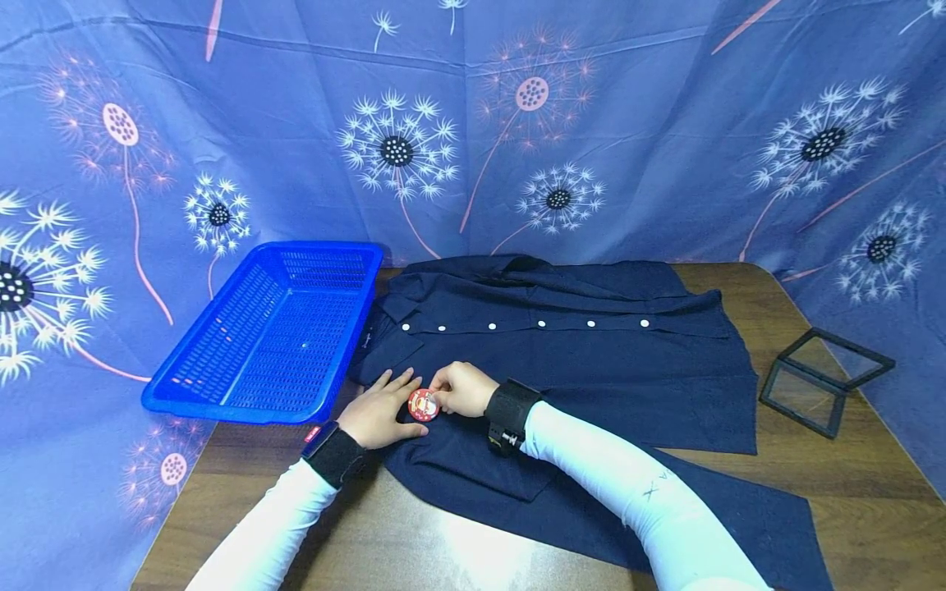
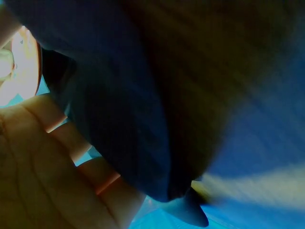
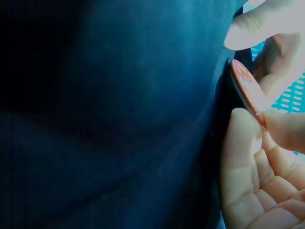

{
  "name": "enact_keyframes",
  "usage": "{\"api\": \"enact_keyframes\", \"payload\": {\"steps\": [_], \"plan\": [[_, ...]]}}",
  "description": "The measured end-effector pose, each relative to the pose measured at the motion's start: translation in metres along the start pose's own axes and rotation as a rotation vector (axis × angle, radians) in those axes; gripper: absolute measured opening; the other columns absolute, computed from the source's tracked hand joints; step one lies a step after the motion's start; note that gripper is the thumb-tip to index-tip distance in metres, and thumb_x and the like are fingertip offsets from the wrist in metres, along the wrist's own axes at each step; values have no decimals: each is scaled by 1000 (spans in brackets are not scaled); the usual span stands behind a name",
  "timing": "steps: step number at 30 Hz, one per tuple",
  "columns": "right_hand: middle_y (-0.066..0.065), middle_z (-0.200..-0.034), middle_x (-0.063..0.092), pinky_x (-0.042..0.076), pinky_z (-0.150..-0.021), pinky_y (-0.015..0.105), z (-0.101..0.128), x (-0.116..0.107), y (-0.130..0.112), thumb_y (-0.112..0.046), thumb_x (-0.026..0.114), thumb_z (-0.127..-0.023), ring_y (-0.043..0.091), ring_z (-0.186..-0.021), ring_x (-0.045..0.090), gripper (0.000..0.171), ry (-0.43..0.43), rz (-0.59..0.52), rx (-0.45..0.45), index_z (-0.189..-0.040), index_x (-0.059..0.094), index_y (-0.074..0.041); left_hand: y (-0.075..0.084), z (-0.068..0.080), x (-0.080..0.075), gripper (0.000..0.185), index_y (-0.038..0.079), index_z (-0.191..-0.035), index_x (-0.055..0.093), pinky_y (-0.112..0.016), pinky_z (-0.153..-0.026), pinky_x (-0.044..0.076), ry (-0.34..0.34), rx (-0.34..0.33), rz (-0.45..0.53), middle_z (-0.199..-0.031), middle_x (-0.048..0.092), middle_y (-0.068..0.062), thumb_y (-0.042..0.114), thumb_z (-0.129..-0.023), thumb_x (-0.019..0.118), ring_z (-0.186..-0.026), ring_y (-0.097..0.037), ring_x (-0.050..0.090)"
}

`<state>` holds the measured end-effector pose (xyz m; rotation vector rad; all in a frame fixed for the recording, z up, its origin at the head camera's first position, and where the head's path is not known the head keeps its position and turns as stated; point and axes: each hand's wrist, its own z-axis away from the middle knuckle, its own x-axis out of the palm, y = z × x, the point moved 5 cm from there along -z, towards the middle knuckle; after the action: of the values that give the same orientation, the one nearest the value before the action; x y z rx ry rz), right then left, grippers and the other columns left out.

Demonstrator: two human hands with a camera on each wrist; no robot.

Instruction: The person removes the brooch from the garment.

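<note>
A dark navy shirt (image 1: 562, 353) with white buttons lies spread on the wooden table (image 1: 850, 492). My right hand (image 1: 461, 388) pinches a round red badge (image 1: 424, 405) against the shirt's chest near the left side. In the right wrist view the badge (image 3: 245, 90) shows edge-on between finger and thumb, next to the dark cloth (image 3: 119, 124). My left hand (image 1: 380, 408) rests flat on the shirt just left of the badge, fingers straight. The left wrist view shows that palm (image 2: 43, 171) under the cloth (image 2: 119, 105).
A blue plastic basket (image 1: 273, 332) stands at the table's left, with nothing in it that I can see. A black-framed clear box (image 1: 820, 379) lies open at the right edge. A blue dandelion-print cloth (image 1: 517, 123) hangs behind and around the table.
</note>
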<state>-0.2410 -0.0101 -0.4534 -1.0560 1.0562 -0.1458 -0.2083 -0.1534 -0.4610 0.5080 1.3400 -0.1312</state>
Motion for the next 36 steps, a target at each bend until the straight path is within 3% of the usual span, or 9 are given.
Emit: {"api": "enact_keyframes", "payload": {"steps": [16, 36], "plan": [[11, -72, 72, 49, -54, 15, 3, -1, -3, -1, 64, -89, 9, -59, 64, 7, -37, -33, -2, -86, 70, 0, -3, -1, 2, 87, 9, -146, 47, -73, -103, 32, 16, 5, -5, -155, 39, -15, 55, -78, 75, -141, -51, 31], [15, -77, 71, 55, -58, 20, 15, -17, 6, -1, 61, -90, 6, -61, 63, 9, -8, -126, 2, -91, 69, 4, -4, -2, 1, 87, 10, -145, 47, -74, -102, 33, 9, -20, -12, -155, 39, -14, 55, -76, 76, -142, -49, 31]]}}
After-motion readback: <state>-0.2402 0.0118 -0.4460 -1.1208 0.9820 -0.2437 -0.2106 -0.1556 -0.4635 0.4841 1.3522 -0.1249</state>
